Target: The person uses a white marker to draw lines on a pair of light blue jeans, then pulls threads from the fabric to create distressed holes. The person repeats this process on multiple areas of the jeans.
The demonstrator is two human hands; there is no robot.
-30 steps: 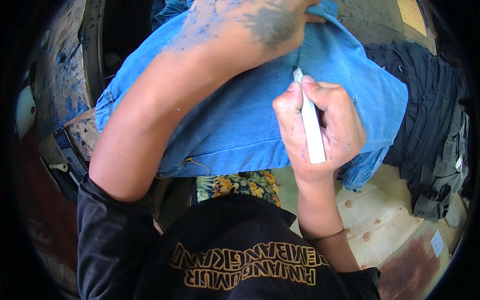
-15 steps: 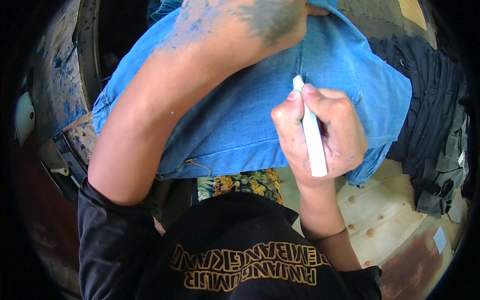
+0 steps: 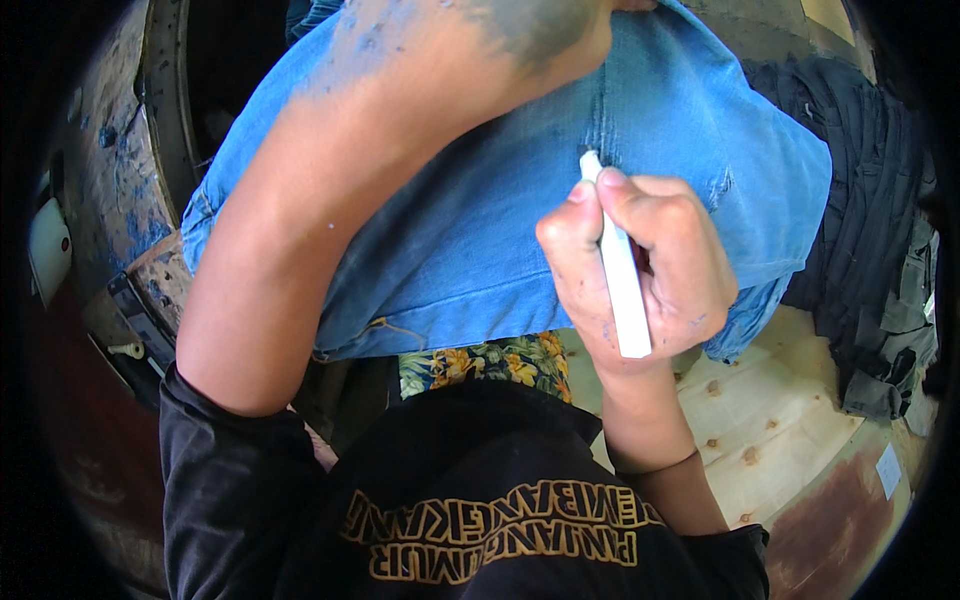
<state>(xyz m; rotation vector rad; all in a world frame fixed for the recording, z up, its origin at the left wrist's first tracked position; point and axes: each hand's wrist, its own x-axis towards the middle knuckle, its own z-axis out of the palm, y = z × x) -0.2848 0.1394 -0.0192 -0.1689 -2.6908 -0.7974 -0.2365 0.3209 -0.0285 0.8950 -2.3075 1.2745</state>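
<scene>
A blue denim garment [image 3: 470, 230] spreads across the upper middle of the frame, its lower edge lying just above a flower-printed cloth [image 3: 480, 365], and the chief risk seems to be harm to its fabric. Right of centre, the right hand [image 3: 650, 250] is curled firmly round a white stick-like tool [image 3: 625, 290], thumb and forefinger pinching near its upper end, whose tip meets the denim beside a pale worn line [image 3: 603, 115]. Too hard a push, or too many strokes on one spot, could fray that line into a hole, much as the scuffed patch [image 3: 718, 188] to its right looks already thinned. The left hand [image 3: 490, 40] lies over the cloth at the top of the frame; its fingers are mostly cut off there, so I cannot tell how far they are closed or whether they grip the denim. Were it only resting, the fabric could bunch under the tip and send a stroke astray. Fingers so near the tip might also slip forward and scrape knuckles, and the dark smudge [image 3: 535, 25] on the left hand, if wet, could stain the denim.
</scene>
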